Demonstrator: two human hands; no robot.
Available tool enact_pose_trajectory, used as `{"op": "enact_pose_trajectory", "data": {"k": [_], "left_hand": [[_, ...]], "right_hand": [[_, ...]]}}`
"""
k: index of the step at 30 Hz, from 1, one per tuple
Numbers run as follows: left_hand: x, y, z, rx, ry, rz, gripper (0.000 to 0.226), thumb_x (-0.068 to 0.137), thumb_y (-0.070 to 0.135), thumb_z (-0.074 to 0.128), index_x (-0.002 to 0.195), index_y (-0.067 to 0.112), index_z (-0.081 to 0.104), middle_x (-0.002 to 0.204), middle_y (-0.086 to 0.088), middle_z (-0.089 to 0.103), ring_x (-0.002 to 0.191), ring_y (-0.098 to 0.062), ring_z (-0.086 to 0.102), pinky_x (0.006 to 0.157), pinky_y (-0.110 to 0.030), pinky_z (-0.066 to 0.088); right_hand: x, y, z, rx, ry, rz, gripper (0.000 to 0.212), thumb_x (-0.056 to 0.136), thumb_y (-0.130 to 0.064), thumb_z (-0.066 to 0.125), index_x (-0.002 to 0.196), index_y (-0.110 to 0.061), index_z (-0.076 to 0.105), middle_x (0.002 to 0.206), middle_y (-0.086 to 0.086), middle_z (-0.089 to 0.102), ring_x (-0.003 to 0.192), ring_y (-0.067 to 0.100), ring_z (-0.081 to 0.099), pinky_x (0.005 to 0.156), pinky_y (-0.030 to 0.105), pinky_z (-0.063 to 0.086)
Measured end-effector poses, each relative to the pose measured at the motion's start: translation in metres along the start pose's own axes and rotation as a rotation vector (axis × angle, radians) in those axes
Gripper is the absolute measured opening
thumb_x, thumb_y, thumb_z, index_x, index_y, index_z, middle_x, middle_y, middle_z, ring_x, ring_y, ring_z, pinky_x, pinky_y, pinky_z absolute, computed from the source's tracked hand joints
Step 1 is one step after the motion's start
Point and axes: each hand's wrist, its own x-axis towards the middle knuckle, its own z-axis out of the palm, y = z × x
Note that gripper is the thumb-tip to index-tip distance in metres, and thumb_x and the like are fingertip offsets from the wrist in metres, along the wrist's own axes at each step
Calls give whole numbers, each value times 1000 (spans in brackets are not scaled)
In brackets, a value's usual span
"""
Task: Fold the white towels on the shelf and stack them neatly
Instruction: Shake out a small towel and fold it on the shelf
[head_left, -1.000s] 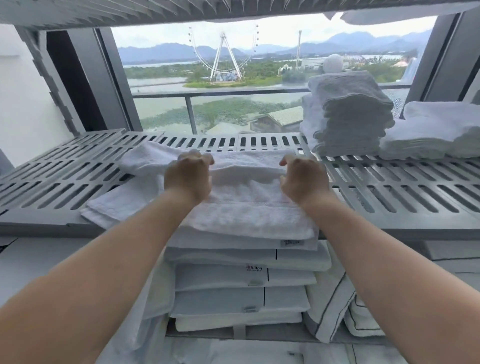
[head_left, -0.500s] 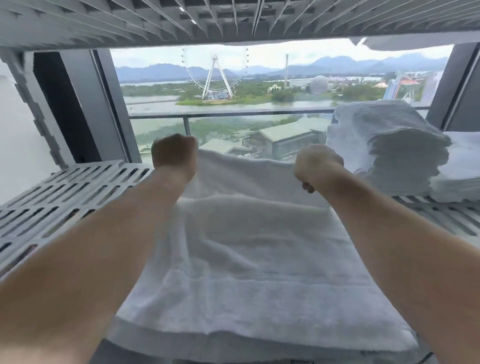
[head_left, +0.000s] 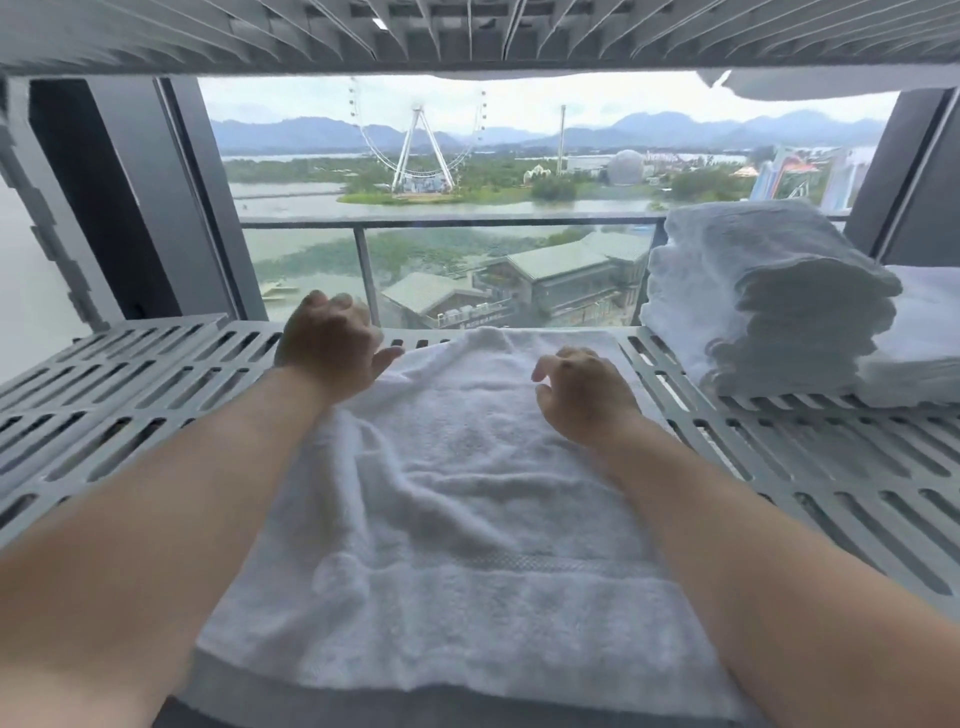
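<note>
A white towel (head_left: 457, 499) lies spread out and wrinkled on the grey slatted shelf (head_left: 130, 395), running from the near edge to the far edge. My left hand (head_left: 332, 348) hovers at the towel's far left corner, fingers loosely curled and apart, holding nothing. Over the far right part of the towel, my right hand (head_left: 582, 389) has its fingers curled downward and slightly spread, also empty. A stack of folded white towels (head_left: 758, 306) stands at the right on the same shelf.
A lower pile of folded white cloth (head_left: 919, 332) lies beside the stack at the far right. Another slatted shelf (head_left: 467, 36) hangs close overhead. Behind the shelf is a window with a railing (head_left: 447, 221).
Both hands held the towel's far edge up in fists; now the towel lies flat on the shelf and both hands have let go, fingers apart. The camera has moved closer and higher.
</note>
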Motion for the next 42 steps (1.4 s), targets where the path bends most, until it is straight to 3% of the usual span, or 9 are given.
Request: {"op": "enact_pose_trajectory", "data": {"k": [4,7,12,19,24,27,30,37,42], "left_hand": [[-32,0,-4,-208,-143,-350,81,81,88,32,114,21,64,100,-5,69,82,-26,66,61,-32,47],[-51,-5,-11,-406,-316,-530,78,70,94,43,102,26,64,100,-1,71,87,-24,65,66,-32,49],[-78,0,-21,-559,-147,-568,20,86,48,67,86,29,72,97,2,69,88,-25,63,67,-31,41],[-47,-24,-20,-527,-157,-498,21,91,39,59,96,27,74,92,0,70,90,-27,64,75,-36,53],[9,-58,4,-776,-171,-787,27,89,25,55,73,7,69,67,-7,70,69,-28,69,58,-32,51],[28,-67,21,-1055,-82,-796,34,96,24,56,125,8,61,122,-14,69,113,-31,66,99,-38,51],[16,-57,38,-1047,-234,-547,58,101,26,51,155,21,28,156,-14,40,140,-35,40,111,-41,33],[-40,-61,45,-867,-182,-546,46,97,17,49,142,13,41,141,-16,50,124,-35,51,93,-44,44],[-90,-58,20,-698,-286,-556,25,94,35,52,104,14,61,105,-8,61,92,-28,58,77,-40,51]], "right_hand": [[-3,-25,-5,24,-48,-63,28,96,-21,50,116,-18,69,117,9,64,112,29,56,96,39,45],[0,-58,-8,116,-77,-128,28,96,-20,49,114,-17,71,117,10,67,109,30,59,94,38,48],[-6,-109,-8,224,-144,-184,27,94,-17,48,103,-14,73,105,11,71,101,32,63,87,41,54],[6,-124,-7,252,-283,-126,27,92,-17,48,97,-14,75,99,7,72,97,28,63,85,39,55],[19,-131,-9,253,-396,-64,22,94,-28,60,106,-21,77,109,-1,74,104,21,63,85,27,47],[21,-136,-7,223,-400,-43,21,95,-28,61,107,-20,76,113,0,72,108,20,62,82,25,43],[18,-138,-5,241,-398,-7,22,95,-27,59,111,-23,74,116,-2,69,110,19,59,81,23,39],[10,-149,-3,174,-379,14,21,96,-31,57,111,-26,71,89,-16,48,100,16,52,86,32,43],[-3,-170,-10,120,-366,79,34,101,-35,48,115,-13,69,113,10,63,115,30,55,84,31,37]]}}
